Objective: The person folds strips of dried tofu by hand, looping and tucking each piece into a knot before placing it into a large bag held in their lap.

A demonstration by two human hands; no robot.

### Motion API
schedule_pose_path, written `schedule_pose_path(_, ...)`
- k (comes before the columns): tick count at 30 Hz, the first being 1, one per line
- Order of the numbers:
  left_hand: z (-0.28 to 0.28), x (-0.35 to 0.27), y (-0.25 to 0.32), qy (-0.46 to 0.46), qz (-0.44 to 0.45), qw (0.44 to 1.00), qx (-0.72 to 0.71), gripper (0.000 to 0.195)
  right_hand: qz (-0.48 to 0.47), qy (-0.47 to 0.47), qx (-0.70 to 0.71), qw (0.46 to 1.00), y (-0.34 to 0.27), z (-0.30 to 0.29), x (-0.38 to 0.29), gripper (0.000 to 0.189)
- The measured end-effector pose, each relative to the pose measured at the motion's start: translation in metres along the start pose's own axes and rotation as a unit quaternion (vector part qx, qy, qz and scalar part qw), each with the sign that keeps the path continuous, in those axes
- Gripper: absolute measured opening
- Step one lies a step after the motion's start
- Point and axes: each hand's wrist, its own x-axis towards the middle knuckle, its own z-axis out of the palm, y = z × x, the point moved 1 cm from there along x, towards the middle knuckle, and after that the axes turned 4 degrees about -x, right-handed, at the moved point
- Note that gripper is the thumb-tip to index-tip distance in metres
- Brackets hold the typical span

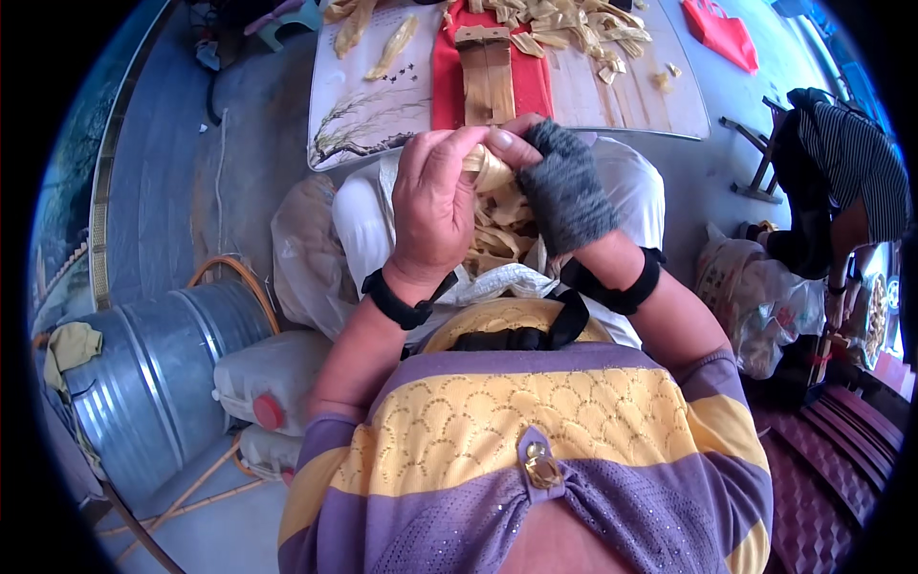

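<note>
My left hand (439, 197), bare, holds a pale, folded strip of dried leaf or husk (490, 169) between thumb and fingers. My right hand (558, 183), in a grey knitted fingerless glove, grips the other side of the same strip, and the two hands nearly touch. Below them, an open white woven sack (513, 278) in my lap holds many similar tan strips (502, 233). Just beyond my fingers, a wooden board (488, 82) with a notched far end lies on a red cloth (448, 93) on the table. Its near end is partly hidden by my hands.
More dried strips (588, 25) are heaped on the table (373, 122). To the left are a metal drum (168, 366) and a plastic jug (280, 380). A plastic bag (760, 294) and a bending person in a striped top (853, 158) are at the right.
</note>
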Motion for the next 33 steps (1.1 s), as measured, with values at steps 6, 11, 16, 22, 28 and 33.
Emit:
schedule_pose_path(6, -0.001, 0.001, -0.009, -0.033, -0.078, 0.992, -0.092, 0.014, -0.171, -0.031, -0.075, 0.982, -0.008, 0.0, -0.014, 0.026)
schedule_pose_path(11, -0.007, -0.003, -0.006, -0.095, -0.38, 0.785, -0.48, 0.013, -0.091, -0.062, -0.006, 0.994, -0.018, -0.014, -0.005, 0.026)
schedule_pose_path(16, -0.004, -0.008, -0.024, -0.02, -0.259, 0.875, -0.409, 0.017, -0.011, -0.243, 0.06, 0.968, -0.019, -0.015, -0.003, 0.027)
schedule_pose_path(22, 0.001, -0.011, -0.003, 0.071, -0.34, 0.843, -0.412, 0.017, 0.127, -0.117, 0.113, 0.979, -0.008, -0.008, 0.0, 0.031)
schedule_pose_path(28, -0.01, -0.004, -0.015, 0.051, -0.284, 0.909, -0.301, 0.011, 0.198, -0.07, 0.233, 0.95, -0.003, -0.017, 0.004, 0.025)
schedule_pose_path(33, -0.052, 0.009, -0.04, 0.182, -0.292, 0.903, -0.257, 0.011, 0.172, -0.054, 0.399, 0.899, 0.025, -0.055, 0.021, 0.018)
